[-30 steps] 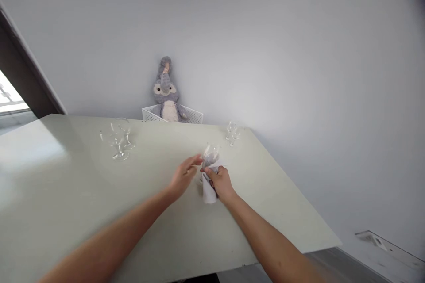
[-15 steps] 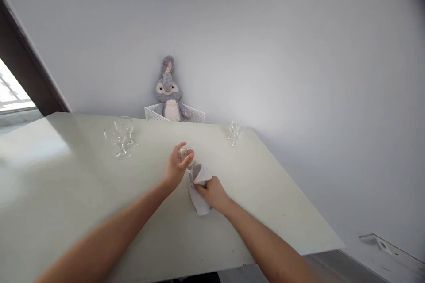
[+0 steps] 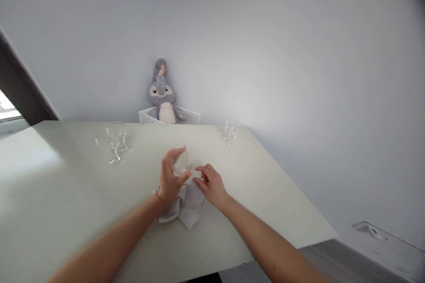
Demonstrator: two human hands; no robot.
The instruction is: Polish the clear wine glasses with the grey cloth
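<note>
My left hand (image 3: 171,174) is closed around the bowl of a clear stemmed glass (image 3: 182,163), which is tilted with its stem toward the right. My right hand (image 3: 211,184) is just right of the glass, thumb and fingers apart and curved; no object shows between them, and whether a fingertip touches the stem is hard to see. Below both hands a pale cloth (image 3: 191,208) lies spread and creased on the table, partly covered by my left hand and wrist.
Clear stemmed glasses (image 3: 117,159) stand at the table's left, and small glasses (image 3: 229,137) near its far right. Behind the white table (image 3: 139,239), a grey plush toy (image 3: 162,95) sits in a white perforated basket (image 3: 192,118) against the wall.
The cloth has left my right hand and now lies on the table beneath my hands. My left hand has tilted the glass, and the view has shifted slightly.
</note>
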